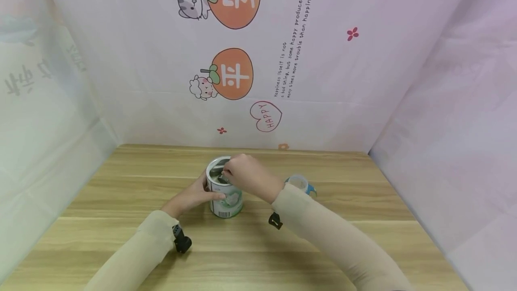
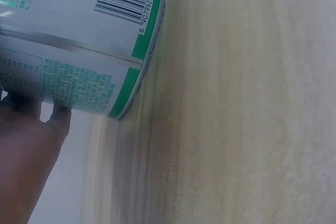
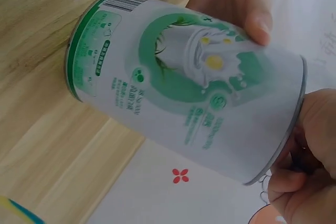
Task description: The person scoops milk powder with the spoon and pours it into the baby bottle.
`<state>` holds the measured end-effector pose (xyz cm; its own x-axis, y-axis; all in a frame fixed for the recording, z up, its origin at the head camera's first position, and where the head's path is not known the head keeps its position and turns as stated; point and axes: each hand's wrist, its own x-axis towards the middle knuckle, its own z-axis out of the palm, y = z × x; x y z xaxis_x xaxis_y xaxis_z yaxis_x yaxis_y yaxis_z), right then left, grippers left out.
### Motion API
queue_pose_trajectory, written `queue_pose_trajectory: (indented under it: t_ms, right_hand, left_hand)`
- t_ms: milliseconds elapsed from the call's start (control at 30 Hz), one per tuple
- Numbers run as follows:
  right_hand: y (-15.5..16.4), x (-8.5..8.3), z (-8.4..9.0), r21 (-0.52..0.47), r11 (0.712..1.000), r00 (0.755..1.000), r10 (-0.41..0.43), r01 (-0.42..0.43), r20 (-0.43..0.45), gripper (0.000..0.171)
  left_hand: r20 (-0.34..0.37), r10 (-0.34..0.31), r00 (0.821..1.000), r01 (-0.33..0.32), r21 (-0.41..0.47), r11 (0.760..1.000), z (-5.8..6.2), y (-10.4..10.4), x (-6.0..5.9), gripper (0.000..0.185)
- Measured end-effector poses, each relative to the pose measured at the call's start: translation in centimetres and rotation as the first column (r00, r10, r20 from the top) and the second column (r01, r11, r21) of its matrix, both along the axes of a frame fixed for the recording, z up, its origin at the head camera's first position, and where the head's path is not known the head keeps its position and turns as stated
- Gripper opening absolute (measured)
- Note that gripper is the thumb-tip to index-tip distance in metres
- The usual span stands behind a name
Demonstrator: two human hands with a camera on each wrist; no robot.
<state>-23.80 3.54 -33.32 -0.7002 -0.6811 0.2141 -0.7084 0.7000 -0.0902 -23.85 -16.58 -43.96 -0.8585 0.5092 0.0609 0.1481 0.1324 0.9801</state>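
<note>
A white and green milk powder tin [image 1: 226, 208] stands upright and lidless on the wooden table. My left hand [image 1: 194, 197] grips its left side, thumb across the front; in the left wrist view its fingertips touch the label near the barcode. Over the tin's mouth, my right hand [image 1: 248, 175] has its fingers curled and dipping just inside the rim. They pinch a small greyish piece [image 1: 221, 178], mostly hidden by the fingers and the tin wall; I cannot tell its kind. The right wrist view shows the curled right fingers [image 3: 286, 182] beside the metal rim.
A clear cup with blue handles [image 1: 299, 182] stands right of the tin, partly behind my right forearm. The wooden table [image 1: 343, 169] ends at a printed cloth [image 1: 323, 102] at the back, with pale cloth walls left and right.
</note>
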Motion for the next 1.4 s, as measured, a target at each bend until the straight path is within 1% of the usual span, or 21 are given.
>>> queue_pose_trajectory:
  t_ms: [133,267,400,467,600,700,967,1067,1200,1267,1400]
  right_hand:
    - [-0.3,0.1,0.3,0.034,0.999,0.999,0.037,-0.038,0.003,0.017]
    - [-0.4,0.0,0.8,0.049,0.995,0.993,0.086,-0.09,0.077,0.027]
    - [-0.2,-0.2,1.3,0.047,0.987,0.975,0.147,-0.157,0.164,0.035]
    - [-0.1,-0.4,1.4,0.038,0.982,0.966,0.174,-0.184,0.192,0.035]
    - [0.2,-0.9,1.3,0.006,0.977,0.952,0.204,-0.211,0.229,0.033]
    - [0.4,-1.2,1.2,-0.02,0.978,0.943,0.205,-0.207,0.261,0.035]
    - [0.6,-1.7,1.6,-0.087,0.977,0.92,0.211,-0.193,0.33,0.032]
    - [0.9,-1.8,1.7,-0.121,0.979,0.914,0.198,-0.165,0.355,0.029]
    - [1.6,-2.0,1.9,-0.174,0.977,0.908,0.185,-0.127,0.375,0.021]
    - [2.1,-2.2,2.0,-0.209,0.973,0.9,0.179,-0.101,0.397,0.018]
    - [3.0,-2.4,2.1,-0.26,0.965,0.885,0.152,-0.036,0.44,0.018]
  left_hand:
    - [-0.012,-0.009,1.0,0.009,0.001,1.0,-0.2,-0.1,-0.1,0.094]
    - [-0.011,-0.012,1.0,0.012,0.009,1.0,-0.1,-0.1,-0.2,0.094]
    - [-0.004,-0.001,1.0,0.001,-0.002,1.0,-0.1,-0.1,-0.1,0.096]
    - [0.0,-0.001,1.0,0.001,-0.006,1.0,-0.1,-0.1,-0.1,0.096]
    - [0.005,-0.006,1.0,0.006,-0.01,1.0,-0.2,-0.1,0.0,0.097]
    - [0.005,-0.003,1.0,0.004,-0.017,1.0,-0.3,-0.1,-0.1,0.097]
    - [-0.008,-0.009,1.0,0.009,-0.008,1.0,-0.3,-0.1,-0.2,0.097]
    - [-0.01,-0.012,1.0,0.012,-0.004,1.0,-0.3,-0.1,-0.2,0.097]
    - [-0.007,-0.01,1.0,0.01,-0.005,1.0,-0.2,0.0,-0.1,0.098]
    - [-0.001,-0.001,1.0,0.001,-0.01,1.0,-0.1,0.0,-0.1,0.098]
    - [0.004,0.006,1.0,-0.006,-0.017,1.0,-0.1,0.0,-0.1,0.099]
